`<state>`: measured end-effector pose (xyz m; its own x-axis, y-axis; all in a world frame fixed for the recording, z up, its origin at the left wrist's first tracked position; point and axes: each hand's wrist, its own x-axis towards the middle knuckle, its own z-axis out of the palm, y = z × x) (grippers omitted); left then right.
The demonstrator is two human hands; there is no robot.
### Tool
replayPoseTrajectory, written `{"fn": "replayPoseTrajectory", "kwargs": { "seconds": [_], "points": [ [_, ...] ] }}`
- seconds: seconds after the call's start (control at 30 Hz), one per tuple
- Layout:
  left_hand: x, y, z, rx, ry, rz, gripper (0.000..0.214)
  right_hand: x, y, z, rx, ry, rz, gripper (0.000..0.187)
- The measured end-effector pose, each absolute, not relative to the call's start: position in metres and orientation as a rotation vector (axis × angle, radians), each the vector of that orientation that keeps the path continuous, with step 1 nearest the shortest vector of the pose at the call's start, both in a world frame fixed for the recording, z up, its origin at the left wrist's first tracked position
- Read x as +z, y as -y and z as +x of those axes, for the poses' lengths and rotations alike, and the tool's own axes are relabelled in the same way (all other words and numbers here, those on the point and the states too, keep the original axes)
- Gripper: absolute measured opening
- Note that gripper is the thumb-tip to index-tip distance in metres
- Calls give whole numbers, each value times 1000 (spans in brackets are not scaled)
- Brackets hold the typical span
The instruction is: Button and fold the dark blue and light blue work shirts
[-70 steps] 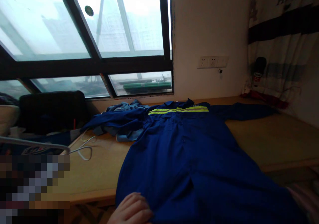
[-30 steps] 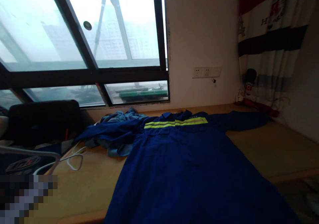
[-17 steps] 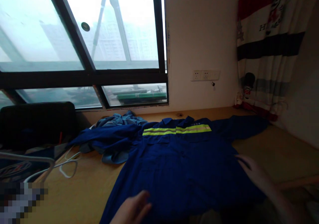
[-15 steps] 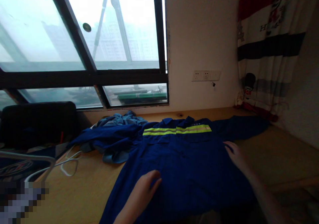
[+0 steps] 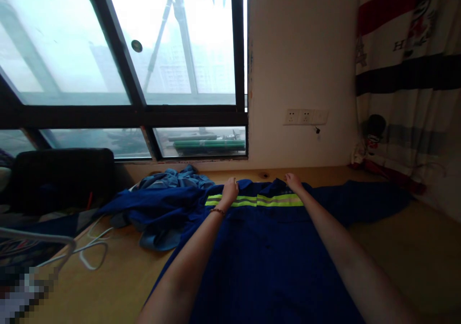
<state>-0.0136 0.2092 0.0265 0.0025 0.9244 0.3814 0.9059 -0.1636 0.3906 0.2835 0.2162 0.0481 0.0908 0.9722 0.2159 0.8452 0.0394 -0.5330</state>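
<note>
A dark blue work jacket [image 5: 266,257] lies spread front up, its collar at the far end and its sleeves out to both sides. A yellow-green reflective band with a grey stripe [image 5: 279,200] crosses its chest. My left hand [image 5: 229,193], with a beaded bracelet at the wrist, is closed on the cloth at the left of the collar; its fingertips are partly hidden. At the collar's right side, my right hand [image 5: 294,183] has its fingers pinched on the cloth. Both forearms reach across the jacket's front.
Light blue crumpled clothing [image 5: 169,177] lies by the left sleeve on the wooden surface [image 5: 118,285]. A white cable [image 5: 95,266] curls at the left, near a black case-like object [image 5: 65,177]. Behind are a window [image 5: 194,117], wall sockets [image 5: 306,116] and a curtain [image 5: 406,69].
Both hands have moved forward from the jacket's lower body and right side to its collar, and their fingers have closed there. The view has shifted slightly.
</note>
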Motion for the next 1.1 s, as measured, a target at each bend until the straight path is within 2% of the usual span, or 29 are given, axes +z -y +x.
{"fn": "replayPoseTrajectory", "kwargs": {
  "seconds": [0.3, 0.5, 0.63, 0.77, 0.93, 1.0, 1.1],
  "points": [
    [-26, -226, -29, 587, -2174, 2244, 42, 16, -255, 268, 505, 1815, -1828, 16],
    [-35, -228, -28, 544, -2403, 2206, 48, 33, -278, 256, 242, 1773, -1714, 40],
    [-34, -225, -25, 597, -2621, 2021, 50, 16, -262, 262, 215, 1851, -1788, 53],
    [-32, -226, -31, 571, -2686, 1873, 55, -18, -224, 307, 200, 1778, -2037, 48],
    [-21, -225, -54, 511, -2433, 1912, 69, -26, -204, 356, 41, 1794, -2310, 50],
    [-13, -216, -61, 618, -2370, 2043, 66, -24, -199, 363, -27, 1775, -2305, 51],
    [-4, -195, -59, 853, -2239, 2391, 50, -32, -183, 369, -149, 1541, -2390, 55]
  ]
}}
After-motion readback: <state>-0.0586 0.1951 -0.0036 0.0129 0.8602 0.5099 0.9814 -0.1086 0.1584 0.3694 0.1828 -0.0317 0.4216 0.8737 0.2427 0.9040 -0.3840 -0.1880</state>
